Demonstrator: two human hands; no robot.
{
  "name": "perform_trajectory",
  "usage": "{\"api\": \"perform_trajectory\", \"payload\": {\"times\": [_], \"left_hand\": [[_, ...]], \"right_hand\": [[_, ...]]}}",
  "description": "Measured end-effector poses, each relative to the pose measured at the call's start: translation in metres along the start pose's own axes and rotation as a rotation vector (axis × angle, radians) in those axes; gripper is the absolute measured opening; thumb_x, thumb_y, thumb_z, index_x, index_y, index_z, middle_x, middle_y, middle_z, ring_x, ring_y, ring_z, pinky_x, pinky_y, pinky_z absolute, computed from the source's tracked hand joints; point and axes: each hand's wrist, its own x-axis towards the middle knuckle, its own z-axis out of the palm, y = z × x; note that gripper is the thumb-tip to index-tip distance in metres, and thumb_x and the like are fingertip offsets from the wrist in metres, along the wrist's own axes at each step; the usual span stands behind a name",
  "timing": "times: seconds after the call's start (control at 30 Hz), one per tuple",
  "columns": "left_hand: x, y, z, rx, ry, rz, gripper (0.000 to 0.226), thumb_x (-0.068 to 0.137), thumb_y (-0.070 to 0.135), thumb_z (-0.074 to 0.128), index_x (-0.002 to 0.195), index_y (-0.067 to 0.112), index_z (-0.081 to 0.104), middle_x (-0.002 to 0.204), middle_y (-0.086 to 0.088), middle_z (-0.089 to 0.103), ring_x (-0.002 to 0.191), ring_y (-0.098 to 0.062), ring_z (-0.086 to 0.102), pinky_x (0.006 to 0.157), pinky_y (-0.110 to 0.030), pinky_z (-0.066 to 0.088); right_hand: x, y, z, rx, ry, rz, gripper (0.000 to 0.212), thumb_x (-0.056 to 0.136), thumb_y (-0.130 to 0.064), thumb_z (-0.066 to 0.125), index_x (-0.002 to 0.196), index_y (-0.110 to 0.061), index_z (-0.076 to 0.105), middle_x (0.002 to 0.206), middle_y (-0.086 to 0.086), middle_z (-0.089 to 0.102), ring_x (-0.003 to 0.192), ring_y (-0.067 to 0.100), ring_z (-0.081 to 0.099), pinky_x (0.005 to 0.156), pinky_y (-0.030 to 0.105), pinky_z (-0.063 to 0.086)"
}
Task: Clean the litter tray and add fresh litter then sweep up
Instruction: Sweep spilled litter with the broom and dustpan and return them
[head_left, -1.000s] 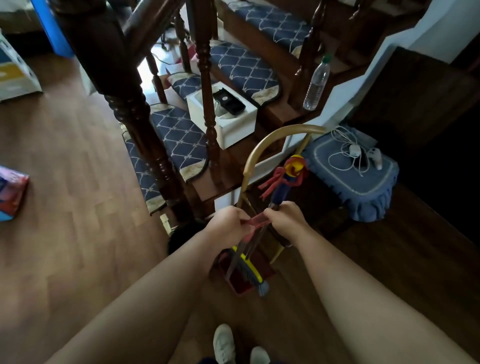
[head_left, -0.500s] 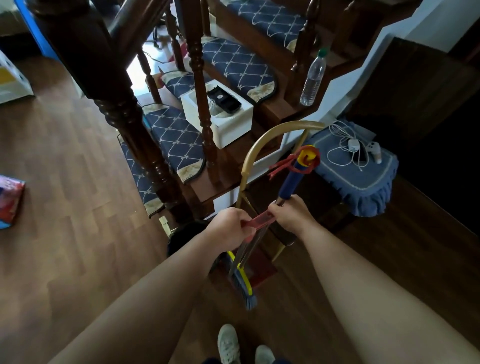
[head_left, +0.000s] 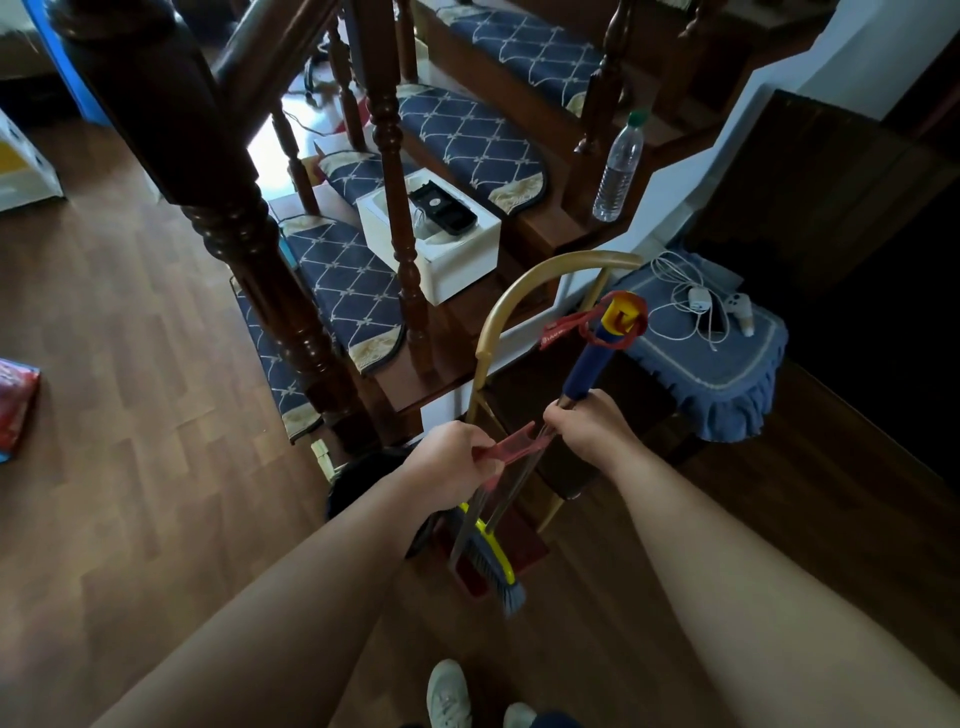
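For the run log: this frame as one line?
left hand: grips red plastic dustpan handle | right hand: grips blue-gripped metal broom | grey brush head: by red dustpan

Left hand (head_left: 448, 463) curled, right hand (head_left: 589, 432) curled, arms extended

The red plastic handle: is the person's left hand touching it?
Touching. Head view: the left hand grips one end of the red plastic handle.

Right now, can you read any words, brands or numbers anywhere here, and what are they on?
No text is legible.
Red hanging strap on the blue-gripped broom handle: faint pale marks, too small to read.
Red printed packet on the floor: blurred, cut off.
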Motion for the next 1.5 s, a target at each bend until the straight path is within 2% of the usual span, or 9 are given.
{"api": "perform_trajectory", "payload": {"times": [0.13, 0.27, 0.53, 0.73, 0.83, 0.9, 1.03, 1.27, 1.5], "left_hand": [[0.001, 0.005, -0.001, 0.049, -0.01, -0.005, 0.018, 0.094, 0.025, 0.057, 0.102, 0.02, 0.072, 0.086, 0.007, 0.061, 0.074, -0.007, 0.055, 0.056, -0.018, 0.039], [0.002, 0.016, 0.005, 0.124, -0.053, -0.053, 0.021, 0.095, 0.021, 0.05, 0.103, 0.017, 0.068, 0.095, -0.002, 0.066, 0.084, -0.017, 0.062, 0.069, -0.029, 0.05], [0.003, 0.034, 0.035, 0.132, 0.013, -0.259, 0.02, 0.093, 0.029, 0.057, 0.11, 0.019, 0.061, 0.1, 0.003, 0.06, 0.095, -0.017, 0.061, 0.08, -0.031, 0.05], [-0.014, 0.037, 0.056, 0.0, 0.104, -0.343, 0.01, 0.083, 0.03, 0.064, 0.093, 0.028, 0.061, 0.109, 0.012, 0.065, 0.101, -0.013, 0.062, 0.089, -0.034, 0.052], [-0.031, 0.047, 0.067, -0.015, 0.201, -0.421, 0.01, 0.09, 0.021, 0.061, 0.09, 0.028, 0.053, 0.104, 0.004, 0.062, 0.093, -0.014, 0.06, 0.074, -0.026, 0.048], [-0.042, 0.052, 0.079, -0.061, 0.24, -0.443, 0.009, 0.093, 0.015, 0.058, 0.099, 0.022, 0.057, 0.098, 0.004, 0.056, 0.085, -0.01, 0.054, 0.061, -0.017, 0.038], [-0.071, 0.055, 0.099, -0.058, 0.335, -0.485, 0.007, 0.093, 0.016, 0.057, 0.1, 0.017, 0.057, 0.097, 0.002, 0.055, 0.086, -0.011, 0.052, 0.061, -0.02, 0.034], [-0.139, 0.046, 0.123, -0.113, 0.454, -0.63, 0.018, 0.091, 0.019, 0.058, 0.107, 0.012, 0.061, 0.102, -0.005, 0.062, 0.095, -0.024, 0.059, 0.073, -0.03, 0.04], [-0.219, 0.025, 0.149, -0.16, 0.563, -0.764, 0.01, 0.089, 0.023, 0.061, 0.097, 0.018, 0.059, 0.107, -0.008, 0.063, 0.104, -0.03, 0.058, 0.083, -0.034, 0.047]], "right_hand": [[0.001, -0.002, -0.014, -0.016, 0.021, -0.026, 0.004, 0.091, -0.019, 0.058, 0.09, -0.015, 0.059, 0.088, 0.005, 0.061, 0.077, 0.014, 0.057, 0.058, 0.024, 0.036], [0.003, 0.002, -0.021, -0.036, -0.041, -0.053, 0.01, 0.091, -0.017, 0.057, 0.096, -0.01, 0.06, 0.08, 0.003, 0.057, 0.069, 0.012, 0.054, 0.056, 0.024, 0.036], [0.024, 0.012, -0.034, -0.263, -0.173, -0.184, 0.025, 0.087, -0.019, 0.058, 0.064, -0.015, 0.05, 0.064, 0.002, 0.05, 0.059, 0.017, 0.048, 0.06, 0.034, 0.043], [0.044, 0.024, -0.048, -0.35, -0.349, -0.2, 0.021, 0.084, -0.028, 0.054, 0.066, -0.017, 0.054, 0.067, 0.003, 0.054, 0.067, 0.024, 0.056, 0.067, 0.036, 0.051], [0.042, 0.03, -0.05, -0.264, -0.375, -0.206, 0.012, 0.085, -0.019, 0.059, 0.078, -0.009, 0.062, 0.076, 0.007, 0.063, 0.073, 0.024, 0.066, 0.078, 0.044, 0.057], [0.035, 0.033, -0.049, -0.246, -0.408, -0.225, 0.008, 0.09, -0.013, 0.058, 0.087, -0.007, 0.062, 0.079, 0.007, 0.065, 0.07, 0.018, 0.068, 0.075, 0.039, 0.057], [0.02, 0.038, -0.043, -0.228, -0.489, -0.247, 0.009, 0.092, -0.013, 0.054, 0.098, -0.013, 0.061, 0.088, 0.006, 0.065, 0.07, 0.016, 0.068, 0.066, 0.033, 0.055], [-0.026, 0.048, -0.019, -0.302, -0.595, -0.329, 0.01, 0.093, -0.012, 0.054, 0.101, -0.011, 0.058, 0.082, 0.008, 0.063, 0.071, 0.022, 0.066, 0.067, 0.034, 0.055], [-0.09, 0.054, 0.03, -0.386, -0.728, -0.395, 0.003, 0.094, -0.011, 0.054, 0.096, -0.012, 0.056, 0.08, 0.006, 0.059, 0.061, 0.015, 0.058, 0.051, 0.024, 0.043]]}}
